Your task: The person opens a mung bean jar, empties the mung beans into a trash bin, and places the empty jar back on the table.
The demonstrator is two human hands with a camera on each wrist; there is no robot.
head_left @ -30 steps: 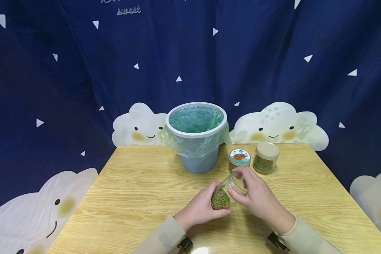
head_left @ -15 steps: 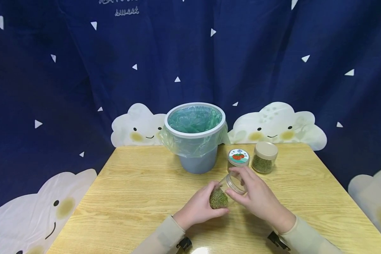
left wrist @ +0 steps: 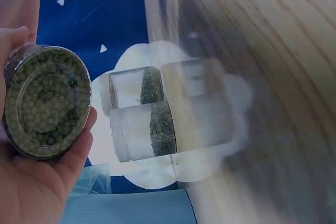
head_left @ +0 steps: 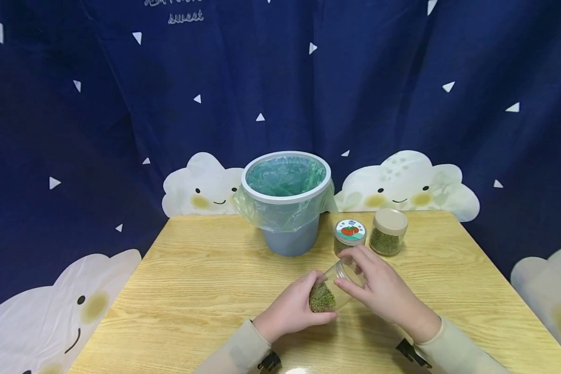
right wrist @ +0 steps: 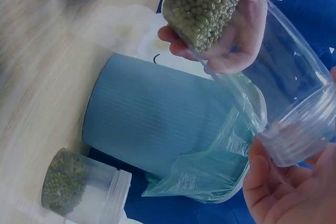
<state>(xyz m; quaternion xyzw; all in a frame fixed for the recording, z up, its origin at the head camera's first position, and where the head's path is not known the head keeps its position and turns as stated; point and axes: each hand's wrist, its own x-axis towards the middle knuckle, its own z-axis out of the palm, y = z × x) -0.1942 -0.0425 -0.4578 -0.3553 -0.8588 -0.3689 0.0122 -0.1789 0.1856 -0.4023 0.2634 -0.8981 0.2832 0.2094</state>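
Observation:
A clear jar (head_left: 335,289) of small green beans (right wrist: 202,11) is tilted above the table, its base toward the lower left in the head view. My left hand (head_left: 291,307) grips the base end, thumb and fingers on either side of the beans. The left wrist view shows that round bottom (left wrist: 47,103) packed with beans. At the upper right end my right hand (head_left: 385,291) holds the ribbed clear mouth end (right wrist: 302,129) between thumb and fingers. I cannot tell whether a clear lid sits on it. The beans lie in the lower part of the jar.
Just beyond the hands stand a jar with a tomato-picture lid (head_left: 350,230) and a beige-lidded jar (head_left: 390,222) holding green contents. Left of them is a blue-grey bin (head_left: 291,239) with a green bag liner (head_left: 285,210). A dark blue curtain (head_left: 243,67) hangs behind the wooden table (head_left: 191,291).
The right hand and the jar's mouth end have shifted slightly to the right. The beans have slid a little inside the jar. The other jars and the bin stay in place.

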